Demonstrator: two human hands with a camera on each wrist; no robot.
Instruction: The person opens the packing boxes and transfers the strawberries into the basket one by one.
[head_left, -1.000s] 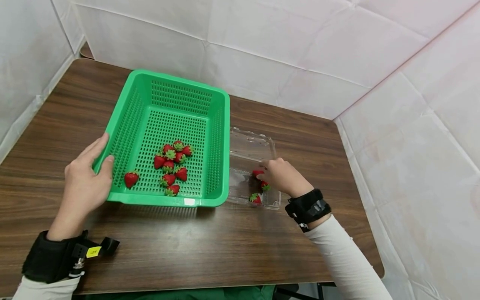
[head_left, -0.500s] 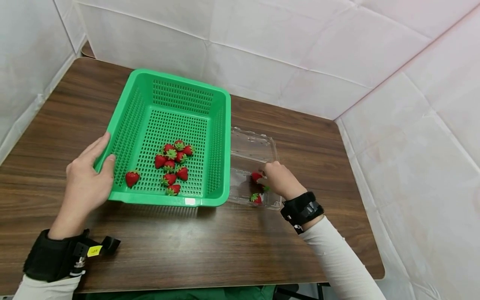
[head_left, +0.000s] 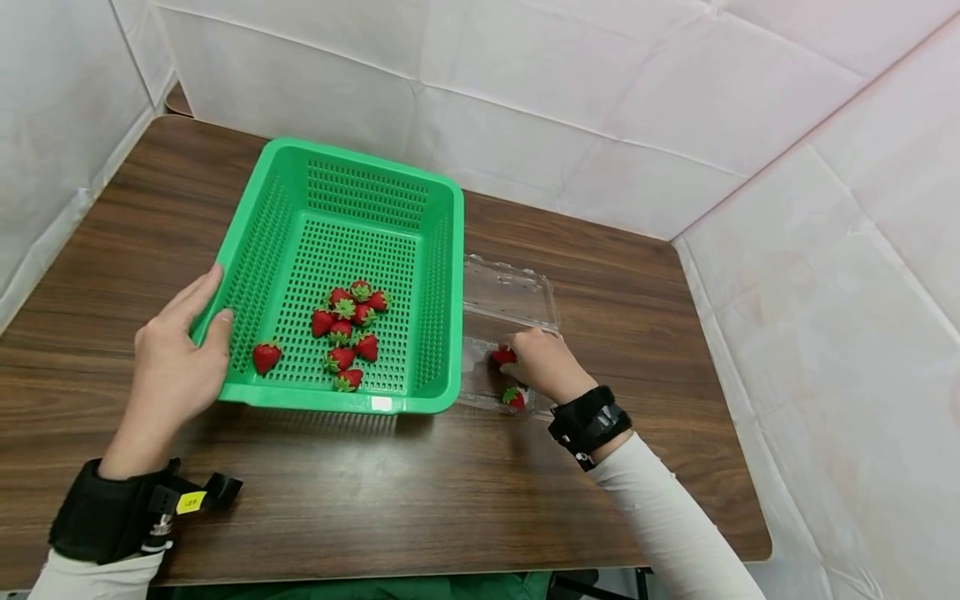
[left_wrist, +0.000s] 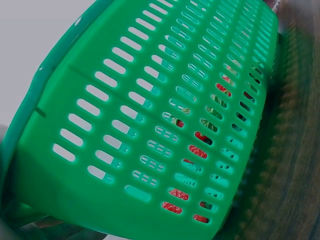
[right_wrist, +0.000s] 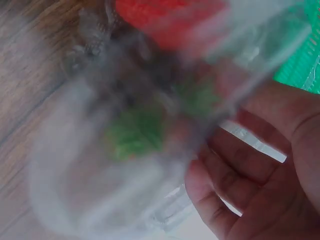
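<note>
My left hand (head_left: 176, 358) grips the left rim of a green plastic basket (head_left: 456, 250), its thumb over the edge. Inside lie several red strawberries (head_left: 339, 323), most clustered near the middle, with one strawberry (head_left: 266, 357) apart at the left. To the right, my right hand (head_left: 543, 362) reaches into a clear plastic clamshell box (head_left: 510, 292) and pinches a strawberry (head_left: 502, 356) between thumb and fingers. Another strawberry (head_left: 513, 397) lies by the box's near edge. In the right wrist view, the clear plastic blurs the fruit and hides some fingertips of the right hand (right_wrist: 255, 165).
The basket's slotted wall (left_wrist: 115, 115) fills much of the left wrist view. Everything stands on a dark wooden table (head_left: 420, 500), with white sheeting (head_left: 525, 100) behind it and at both sides. The open lid of the box lies toward the back.
My right hand has moved left and slightly down within the box, and the strawberry at its fingers has shifted left with it. The left hand and the basket have stayed nearly still.
</note>
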